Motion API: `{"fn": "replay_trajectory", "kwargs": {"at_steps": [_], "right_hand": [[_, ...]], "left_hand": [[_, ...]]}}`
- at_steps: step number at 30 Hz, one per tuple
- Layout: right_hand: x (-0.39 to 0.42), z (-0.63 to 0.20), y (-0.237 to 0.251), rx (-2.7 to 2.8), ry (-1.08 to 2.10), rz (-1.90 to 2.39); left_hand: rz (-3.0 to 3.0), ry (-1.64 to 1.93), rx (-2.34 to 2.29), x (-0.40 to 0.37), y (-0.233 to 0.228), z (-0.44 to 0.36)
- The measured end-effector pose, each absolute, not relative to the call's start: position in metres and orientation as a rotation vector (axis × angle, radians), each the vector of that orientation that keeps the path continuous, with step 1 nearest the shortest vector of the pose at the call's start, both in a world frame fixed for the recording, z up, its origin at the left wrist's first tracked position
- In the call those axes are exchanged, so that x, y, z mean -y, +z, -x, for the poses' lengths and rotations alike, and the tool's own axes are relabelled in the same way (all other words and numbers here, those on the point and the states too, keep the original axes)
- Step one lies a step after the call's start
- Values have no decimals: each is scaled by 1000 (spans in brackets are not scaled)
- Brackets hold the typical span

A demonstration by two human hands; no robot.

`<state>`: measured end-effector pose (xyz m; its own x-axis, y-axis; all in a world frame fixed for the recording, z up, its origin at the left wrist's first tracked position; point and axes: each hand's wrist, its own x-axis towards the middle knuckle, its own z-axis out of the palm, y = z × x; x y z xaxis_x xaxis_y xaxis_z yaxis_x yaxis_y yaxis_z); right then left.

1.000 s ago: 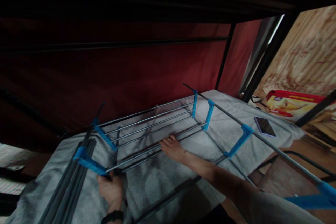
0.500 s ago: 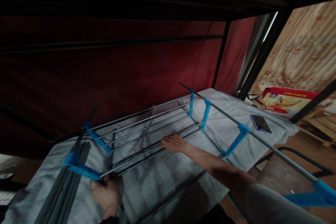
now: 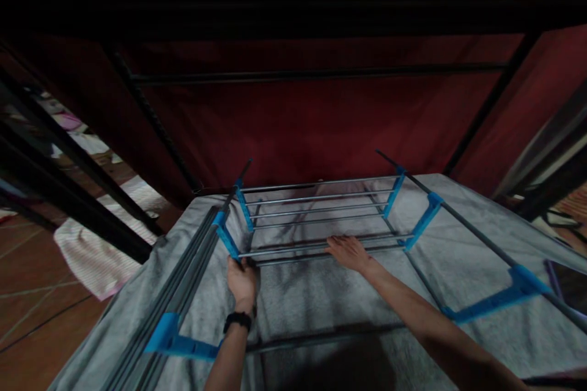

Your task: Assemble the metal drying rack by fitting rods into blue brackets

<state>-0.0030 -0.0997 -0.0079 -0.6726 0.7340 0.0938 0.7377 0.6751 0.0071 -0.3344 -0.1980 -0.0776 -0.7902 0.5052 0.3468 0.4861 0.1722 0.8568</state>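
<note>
A rack of grey metal rods and blue plastic brackets lies on a grey cloth. My left hand [image 3: 241, 284], with a black band at the wrist, is closed at the lower end of a left blue bracket [image 3: 226, 238], where a crossbar meets it; its fingertips are partly hidden. The fingers of my right hand [image 3: 347, 252] curl over the metal rod [image 3: 288, 250] near the middle of its length. Behind it, several thinner rods [image 3: 316, 198] span to a right bracket [image 3: 393, 197]. Another blue bracket [image 3: 183, 345] sits lower on the left side.
Several loose grey tubes [image 3: 178, 281] lie along the left side. The grey cloth [image 3: 316, 293] covers the surface beneath. Red fabric [image 3: 312, 122] and a dark frame bar [image 3: 321, 72] stand behind. A phone [image 3: 566, 284] rests at the right edge; striped cloth [image 3: 105, 250] hangs at left.
My view has swung left, so the rack appears further right and the floor at left shows. Both hands stay at about the same spots on the rack.
</note>
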Motion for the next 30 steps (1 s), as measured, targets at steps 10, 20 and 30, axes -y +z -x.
{"fn": "replay_trajectory", "kwargs": {"at_steps": [10,20,30], "right_hand": [[94,0,-17,2797,-122,1156],[103,-2,-26,2663,-213,1055],[102,-58,-38,2405,-213,1365]], "left_hand": [[-1013,1669,-2405,201,-71,326],[-985,1640,-2341,206,-60,322],[-1062,1691,-2302,208,-57,326]]}}
